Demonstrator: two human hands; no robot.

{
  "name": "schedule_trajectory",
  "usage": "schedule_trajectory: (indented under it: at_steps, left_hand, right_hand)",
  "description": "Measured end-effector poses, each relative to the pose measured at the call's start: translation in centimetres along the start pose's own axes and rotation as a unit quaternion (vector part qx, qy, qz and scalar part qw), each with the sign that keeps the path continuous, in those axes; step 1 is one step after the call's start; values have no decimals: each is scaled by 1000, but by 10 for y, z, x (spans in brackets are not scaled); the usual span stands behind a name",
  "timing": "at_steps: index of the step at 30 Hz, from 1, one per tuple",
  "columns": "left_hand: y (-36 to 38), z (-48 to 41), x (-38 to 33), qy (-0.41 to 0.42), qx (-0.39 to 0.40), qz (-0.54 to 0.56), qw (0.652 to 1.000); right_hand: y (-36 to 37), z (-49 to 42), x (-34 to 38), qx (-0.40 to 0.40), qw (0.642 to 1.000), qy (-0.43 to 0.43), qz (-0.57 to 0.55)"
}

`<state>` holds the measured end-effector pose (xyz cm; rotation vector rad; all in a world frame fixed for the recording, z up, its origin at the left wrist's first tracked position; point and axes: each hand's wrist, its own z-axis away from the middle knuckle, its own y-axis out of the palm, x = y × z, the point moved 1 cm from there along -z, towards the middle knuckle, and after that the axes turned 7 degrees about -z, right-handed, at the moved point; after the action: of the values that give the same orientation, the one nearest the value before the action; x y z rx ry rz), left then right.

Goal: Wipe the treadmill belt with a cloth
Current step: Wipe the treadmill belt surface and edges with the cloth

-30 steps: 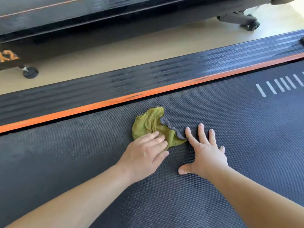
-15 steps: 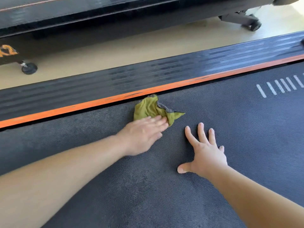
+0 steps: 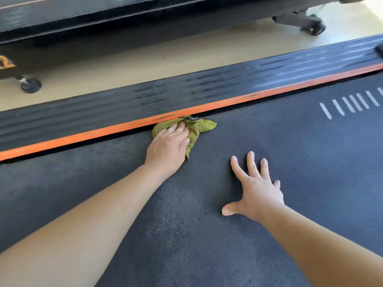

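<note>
The dark textured treadmill belt [image 3: 300, 162] fills the lower part of the view. A crumpled green cloth [image 3: 202, 126] lies at the belt's far edge, touching the orange stripe of the side rail. My left hand [image 3: 169, 147] presses flat on the cloth with straight fingers, covering most of it. My right hand [image 3: 258, 187] rests on the bare belt to the right, fingers spread, apart from the cloth.
The black ribbed side rail [image 3: 207, 90] with its orange stripe [image 3: 83, 134] runs along the belt's far edge. Beyond it lie pale floor, another dark machine [image 3: 103, 21] on small feet [image 3: 31, 85], and a wheeled base [image 3: 310, 25]. White marks [image 3: 352, 103] show on the belt at right.
My left hand has pushed the cloth away from me across the belt until it reached the orange stripe. My right hand has stayed planted in the same place.
</note>
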<state>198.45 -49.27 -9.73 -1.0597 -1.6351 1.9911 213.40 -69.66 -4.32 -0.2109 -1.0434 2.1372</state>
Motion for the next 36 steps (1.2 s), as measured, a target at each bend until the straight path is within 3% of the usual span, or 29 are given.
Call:
schedule_trajectory:
  at_steps: [3, 5, 7, 9, 11, 15, 16, 21, 26, 31, 33, 36]
  left_hand:
    - [-4, 23, -28, -42, -31, 69, 996]
    - [1, 61, -51, 69, -5, 40, 997]
    - [7, 101, -61, 217, 48, 0, 975]
    - [11, 108, -49, 269, 75, -23, 960]
    - [13, 90, -29, 223, 57, -70, 971]
    - [10, 68, -26, 10, 19, -54, 998]
    - [12, 78, -39, 6, 17, -42, 999]
    - [3, 157, -70, 189, 74, -38, 978]
    - [-18, 152, -44, 159, 34, -93, 982]
    - [3, 152, -24, 162, 124, -130, 970]
    - [-5, 143, -1, 94, 109, -170, 975]
    - [-27, 122, 47, -122, 94, -191, 970]
  right_hand:
    - [1, 0, 0, -2, 1000, 1, -3]
    - [2, 0, 0, -5, 1000, 3, -4]
    - [2, 0, 0, -7, 1000, 5, -2]
    - [3, 0, -1, -10, 1000, 4, 0]
    - [2, 0, 0, -9, 1000, 0, 0]
    - [1, 2, 1, -4, 1000, 3, -2]
    - [1, 3, 2, -4, 1000, 1, -5]
    - [-7, 2, 7, 24, 1000, 11, -1]
    - [-19, -2, 22, 1, 1000, 13, -9]
    - [-9, -13, 45, 29, 999, -22, 16]
    - [-8, -15, 48, 27, 999, -13, 26]
    - [-7, -11, 49, 22, 999, -8, 27]
